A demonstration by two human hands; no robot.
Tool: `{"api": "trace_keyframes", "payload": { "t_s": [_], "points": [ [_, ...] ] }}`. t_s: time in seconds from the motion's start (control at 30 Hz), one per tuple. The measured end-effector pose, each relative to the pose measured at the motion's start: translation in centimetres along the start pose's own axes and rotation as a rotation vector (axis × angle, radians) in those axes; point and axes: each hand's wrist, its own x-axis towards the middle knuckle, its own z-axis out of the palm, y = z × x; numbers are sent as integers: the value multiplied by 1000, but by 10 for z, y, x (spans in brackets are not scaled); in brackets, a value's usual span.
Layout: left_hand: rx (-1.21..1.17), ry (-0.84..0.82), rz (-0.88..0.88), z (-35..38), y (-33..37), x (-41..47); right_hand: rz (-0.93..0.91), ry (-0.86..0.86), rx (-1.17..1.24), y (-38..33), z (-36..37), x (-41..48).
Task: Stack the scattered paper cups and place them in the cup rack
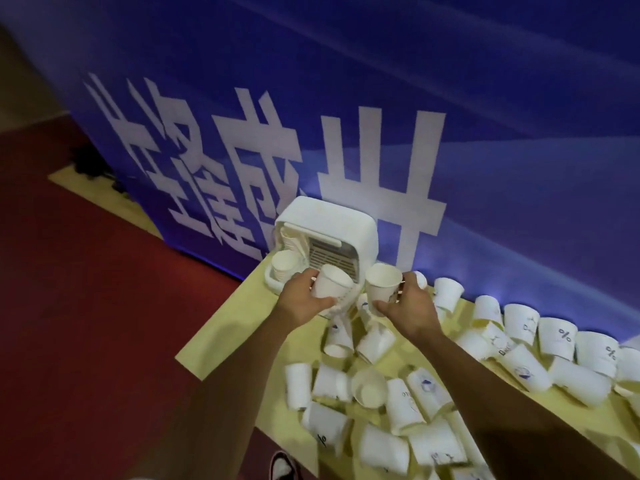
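Holding one paper cup in each hand, the left hand [304, 296] grips a tilted cup [331, 285]; the right hand's [408, 306] upright cup [382, 284] sits just beside it, the cup rack [325, 230] directly beyond both.

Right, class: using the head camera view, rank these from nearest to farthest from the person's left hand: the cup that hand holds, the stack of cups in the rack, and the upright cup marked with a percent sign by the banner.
1. The held cup, in the left hand.
2. The stack of cups, just beyond, in the rack's left side.
3. The percent-sign cup, far right along the banner.
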Motion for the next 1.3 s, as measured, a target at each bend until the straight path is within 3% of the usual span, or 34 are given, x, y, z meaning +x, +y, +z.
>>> {"api": "trace_keyframes", "payload": {
  "t_s": [0.43, 0.8, 1.3],
  "points": [
    [-147, -38, -17, -99, -117, 139, -7, 59, 2, -111, 132, 68],
    [-90, -220, 71, -83, -148, 175, -11, 122, 3, -126, 152, 91],
    [-24, -318, 76, -81, -171, 195, -46, 262, -5, -152, 165, 107]
  ]
}}
